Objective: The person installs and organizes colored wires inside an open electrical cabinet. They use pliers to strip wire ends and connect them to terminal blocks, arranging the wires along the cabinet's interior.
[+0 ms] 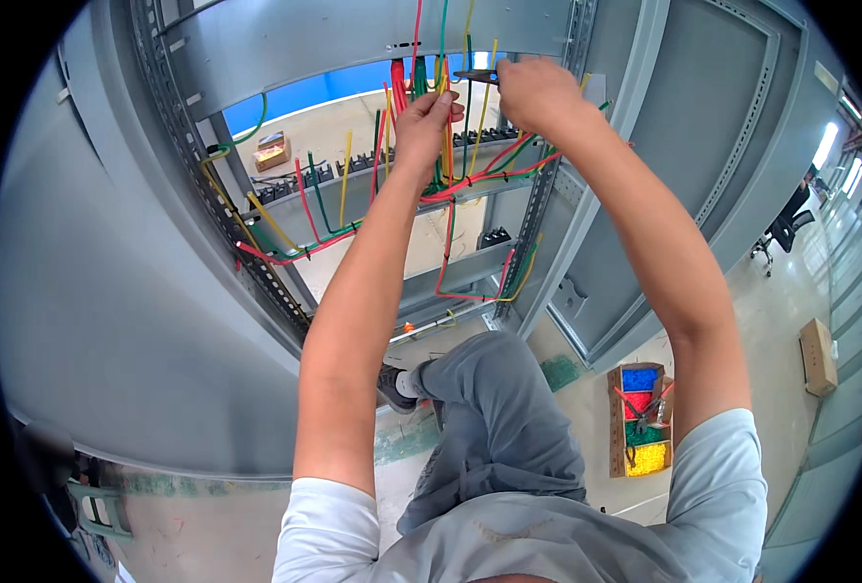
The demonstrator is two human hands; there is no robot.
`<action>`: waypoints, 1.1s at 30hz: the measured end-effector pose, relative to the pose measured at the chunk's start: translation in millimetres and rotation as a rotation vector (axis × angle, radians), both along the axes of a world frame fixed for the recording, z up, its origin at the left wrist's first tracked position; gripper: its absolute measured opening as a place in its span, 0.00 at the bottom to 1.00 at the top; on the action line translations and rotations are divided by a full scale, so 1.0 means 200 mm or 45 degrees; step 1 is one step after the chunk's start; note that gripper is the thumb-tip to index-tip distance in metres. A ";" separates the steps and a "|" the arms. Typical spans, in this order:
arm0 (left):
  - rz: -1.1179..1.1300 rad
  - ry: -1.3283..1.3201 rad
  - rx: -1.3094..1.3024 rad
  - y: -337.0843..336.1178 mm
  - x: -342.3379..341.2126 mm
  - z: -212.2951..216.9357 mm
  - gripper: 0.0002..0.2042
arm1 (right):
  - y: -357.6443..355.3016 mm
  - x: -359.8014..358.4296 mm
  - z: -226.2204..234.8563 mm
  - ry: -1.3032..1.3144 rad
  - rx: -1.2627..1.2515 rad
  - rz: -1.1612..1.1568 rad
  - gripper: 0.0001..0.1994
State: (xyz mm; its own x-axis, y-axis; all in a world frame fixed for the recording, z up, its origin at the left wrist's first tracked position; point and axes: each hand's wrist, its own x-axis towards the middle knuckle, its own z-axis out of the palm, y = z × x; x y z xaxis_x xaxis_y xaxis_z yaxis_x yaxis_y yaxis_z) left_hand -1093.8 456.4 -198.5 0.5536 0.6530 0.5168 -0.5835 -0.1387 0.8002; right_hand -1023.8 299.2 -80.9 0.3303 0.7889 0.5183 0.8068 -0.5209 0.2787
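From afar, I see both arms (353,340) stretched forward: left hand (429,134) is with curled fingers (456,109), right hand (540,95) closed, right elbow (703,316) bent outward.

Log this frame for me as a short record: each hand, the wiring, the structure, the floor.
Left hand: at the upright wires; exact grip unclear
Right hand: holding a dark hand tool, its tip pointing left
Wire colours: red, green, yellow
Structure: grey metal cabinet
Floor, right: sectioned box with blue, red, green and yellow contents; pliers lying across it
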 end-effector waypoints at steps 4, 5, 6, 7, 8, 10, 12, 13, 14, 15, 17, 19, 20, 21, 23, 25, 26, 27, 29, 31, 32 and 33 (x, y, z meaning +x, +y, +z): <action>0.019 -0.016 0.027 0.00 -0.01 -0.01 0.17 | 0.06 0.02 -0.01 0.011 -0.033 0.007 0.14; 0.009 -0.026 0.026 0.00 -0.01 -0.01 0.17 | 0.08 0.02 -0.01 0.044 -0.038 -0.011 0.14; 0.002 -0.036 0.024 0.01 -0.01 -0.01 0.17 | 0.09 0.01 0.00 0.076 -0.045 -0.025 0.14; -0.004 -0.047 0.021 0.01 -0.01 -0.02 0.17 | 0.10 0.01 0.00 0.102 -0.059 -0.025 0.14; -0.011 -0.045 0.021 0.01 -0.01 -0.03 0.17 | 0.11 0.00 0.01 0.127 -0.072 -0.027 0.15; -0.028 -0.035 0.028 0.01 -0.01 -0.02 0.17 | 0.12 -0.01 0.02 0.174 -0.099 -0.035 0.15; 0.006 -0.057 0.012 -0.01 -0.01 -0.01 0.15 | 0.12 -0.03 0.03 0.213 -0.135 -0.045 0.16; 0.024 -0.067 0.003 -0.02 -0.02 -0.01 0.14 | 0.13 -0.04 0.02 0.183 -0.143 -0.071 0.16; 0.033 -0.063 0.006 -0.03 -0.02 -0.02 0.14 | 0.13 -0.06 0.02 0.153 -0.151 -0.096 0.16; 0.042 -0.059 0.014 -0.03 -0.01 -0.01 0.14 | 0.14 -0.07 0.02 0.122 -0.156 -0.121 0.16; 0.063 -0.046 0.025 -0.02 -0.01 -0.01 0.14 | 0.15 -0.05 0.01 0.048 -0.174 -0.056 0.15; 0.071 -0.021 0.034 -0.04 -0.02 -0.01 0.14 | 0.15 0.00 -0.01 -0.028 -0.158 -0.018 0.15; 0.060 -0.014 0.039 -0.04 -0.02 -0.01 0.15 | 0.15 0.03 -0.01 -0.072 -0.134 -0.007 0.15; 0.056 -0.009 0.042 -0.03 -0.02 -0.01 0.15 | 0.15 0.03 -0.01 -0.118 -0.110 0.010 0.15; 0.039 -0.031 0.016 -0.01 0.00 -0.02 0.17 | 0.14 0.04 0.00 -0.157 -0.141 -0.019 0.15; 0.041 -0.047 0.031 0.01 -0.01 -0.03 0.17 | 0.13 0.02 0.02 -0.227 -0.157 -0.017 0.14; 0.044 -0.056 0.038 0.02 -0.02 -0.03 0.17 | 0.12 0.01 0.03 -0.278 -0.160 -0.001 0.14; 0.041 -0.054 0.041 0.01 -0.01 -0.04 0.17 | 0.10 0.01 0.03 -0.327 -0.167 0.005 0.14; 0.037 -0.050 0.047 -0.01 0.00 -0.03 0.17 | 0.13 0.10 0.04 -0.126 -0.186 0.072 0.14; 0.044 -0.067 0.038 -0.01 0.01 -0.03 0.17 | 0.15 0.14 0.03 -0.050 -0.180 0.152 0.13; 0.047 -0.075 0.034 -0.01 0.01 -0.03 0.17 | 0.15 0.17 0.03 -0.076 -0.168 0.196 0.13; 0.054 -0.064 0.039 -0.01 0.01 -0.04 0.17 | 0.15 0.16 0.02 -0.100 -0.155 0.241 0.12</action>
State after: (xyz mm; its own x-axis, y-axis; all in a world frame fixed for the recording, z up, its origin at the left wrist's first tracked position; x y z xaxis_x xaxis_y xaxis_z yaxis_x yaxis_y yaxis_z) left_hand -1092.2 454.8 -205.7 0.4985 0.6587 0.5635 -0.6160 -0.1881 0.7649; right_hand -991.8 328.8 -76.9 0.1332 0.8911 0.4338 0.8602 -0.3213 0.3959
